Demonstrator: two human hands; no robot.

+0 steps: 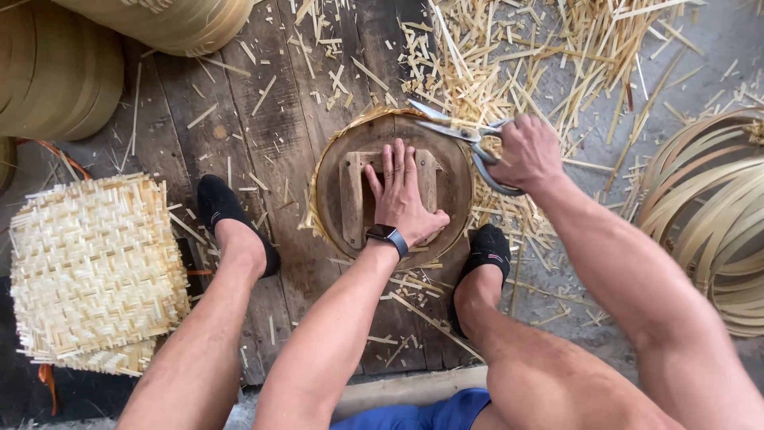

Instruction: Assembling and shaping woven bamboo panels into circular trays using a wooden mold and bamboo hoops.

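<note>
Your left hand [402, 191] lies flat, fingers spread, on the round wooden form [391, 187], pressing it down onto the woven bamboo mat [318, 171] whose edge shows as a thin rim around it. That hand grips nothing; it only bears down. Your right hand [524, 151] is closed through the handles of the scissors [458, 131], and the 2 blades stand slightly parted at the upper right edge of the form, pointing left along the rim.

The form sits on the wooden boards [270, 119] between your 2 feet (both in black socks), with bamboo offcuts [509, 56] strewn thick beyond it. A stack of square woven mats [91, 271] lies to your left, and bamboo hoops [716, 215] to your right.

The risks, as I judge them: your left fingertips reach close to the rim near the blades, so a slip of the scissors could catch them. If your pressing hand eases, the form may shift on the mat and the cut would wander off the circle. Loose offcuts under the mat could also tilt it.
</note>
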